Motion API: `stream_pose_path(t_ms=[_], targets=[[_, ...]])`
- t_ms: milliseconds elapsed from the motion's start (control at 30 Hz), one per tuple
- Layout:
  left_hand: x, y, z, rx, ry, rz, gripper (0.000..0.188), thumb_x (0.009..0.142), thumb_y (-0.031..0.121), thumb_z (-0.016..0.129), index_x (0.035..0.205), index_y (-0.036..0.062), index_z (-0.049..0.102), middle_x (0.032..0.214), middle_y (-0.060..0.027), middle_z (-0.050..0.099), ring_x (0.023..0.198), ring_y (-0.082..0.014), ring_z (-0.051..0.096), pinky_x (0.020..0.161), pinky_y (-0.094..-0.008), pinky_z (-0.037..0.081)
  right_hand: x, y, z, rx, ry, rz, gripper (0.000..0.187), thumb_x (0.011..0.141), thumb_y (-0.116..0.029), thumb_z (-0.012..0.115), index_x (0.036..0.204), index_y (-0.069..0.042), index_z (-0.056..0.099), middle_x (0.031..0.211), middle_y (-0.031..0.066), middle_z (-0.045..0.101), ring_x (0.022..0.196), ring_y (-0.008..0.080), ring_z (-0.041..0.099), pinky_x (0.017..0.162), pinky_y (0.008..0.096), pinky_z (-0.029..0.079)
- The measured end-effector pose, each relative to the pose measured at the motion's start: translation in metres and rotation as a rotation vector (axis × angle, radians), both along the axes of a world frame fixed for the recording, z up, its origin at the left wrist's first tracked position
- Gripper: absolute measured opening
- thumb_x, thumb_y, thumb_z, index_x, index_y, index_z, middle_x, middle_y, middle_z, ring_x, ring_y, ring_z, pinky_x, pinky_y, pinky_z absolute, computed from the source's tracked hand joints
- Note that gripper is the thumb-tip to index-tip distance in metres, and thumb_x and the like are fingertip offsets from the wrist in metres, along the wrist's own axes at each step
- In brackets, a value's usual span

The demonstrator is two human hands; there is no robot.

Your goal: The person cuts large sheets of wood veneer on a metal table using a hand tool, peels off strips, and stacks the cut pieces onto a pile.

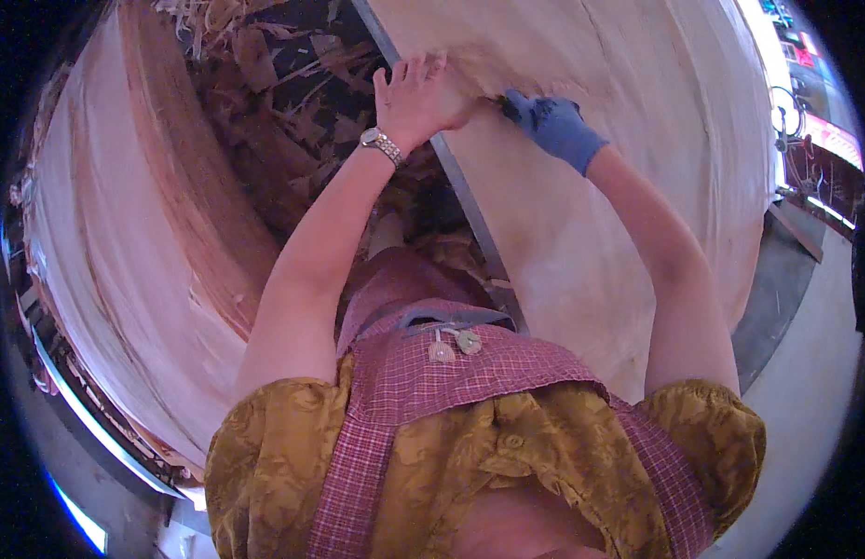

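Observation:
A wide pale sheet of wood veneer (563, 242) covers the surface in front of me and to the right. My left hand (418, 104), bare and with a metal wristwatch (382, 145) on its wrist, rests with fingers spread at the sheet's left edge. To the right of it, my right hand (555, 126) wears a blue glove with dark patches and is closed low over the veneer. A small dark tip shows at its fingers, too little to tell what it is. Brownish, rough-looking grain (479, 74) lies between and beyond the hands.
A grey straight edge (469, 200) borders the sheet on its left. Beyond it, torn veneer scraps (283, 121) litter a dark gap. Another large stack of veneer sheets (115, 252) stands at the left. Grey floor (814, 373) shows at the far right, with cables (800, 140) further back.

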State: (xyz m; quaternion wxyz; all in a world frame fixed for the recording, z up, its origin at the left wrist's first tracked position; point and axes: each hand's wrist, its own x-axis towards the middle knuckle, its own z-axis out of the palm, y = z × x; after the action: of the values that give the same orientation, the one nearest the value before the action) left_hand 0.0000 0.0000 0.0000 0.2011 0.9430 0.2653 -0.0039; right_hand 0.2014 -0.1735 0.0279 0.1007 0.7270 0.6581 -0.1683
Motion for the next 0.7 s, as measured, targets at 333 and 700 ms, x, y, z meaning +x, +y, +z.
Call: stream_pose_path(t_ms=[333, 700], targets=[[0.042, -0.030, -0.021, 0.301, -0.168, -0.324, 0.089, 0.072, 0.052, 0.076, 0.146, 0.0209, 0.038, 0.149, -0.0113, 0.040, 0.132, -0.0339, 0.042, 0.108, -0.0564, 0.031, 0.016, -0.135, -0.020, 0.137, -0.078, -0.339, 0.026, 0.099, -0.028, 0.047, 0.118, -0.011, 0.052, 0.086, 0.0163, 0.069, 0.073, 0.0341, 0.068, 0.057, 0.0485, 0.050], [0.081, -0.114, -0.007, 0.137, 0.111, -0.551, 0.099, 0.063, 0.046, 0.084, 0.148, 0.0365, 0.034, 0.156, -0.0151, 0.027, 0.141, -0.0420, 0.025, 0.106, -0.0624, 0.032, -0.172, -0.305, -0.012, -0.118, -0.238, -0.971, 0.042, 0.093, -0.017, 0.048, 0.133, -0.006, 0.044, 0.073, 0.0194, 0.068, 0.053, 0.0346, 0.065, 0.044, 0.0511, 0.047]])
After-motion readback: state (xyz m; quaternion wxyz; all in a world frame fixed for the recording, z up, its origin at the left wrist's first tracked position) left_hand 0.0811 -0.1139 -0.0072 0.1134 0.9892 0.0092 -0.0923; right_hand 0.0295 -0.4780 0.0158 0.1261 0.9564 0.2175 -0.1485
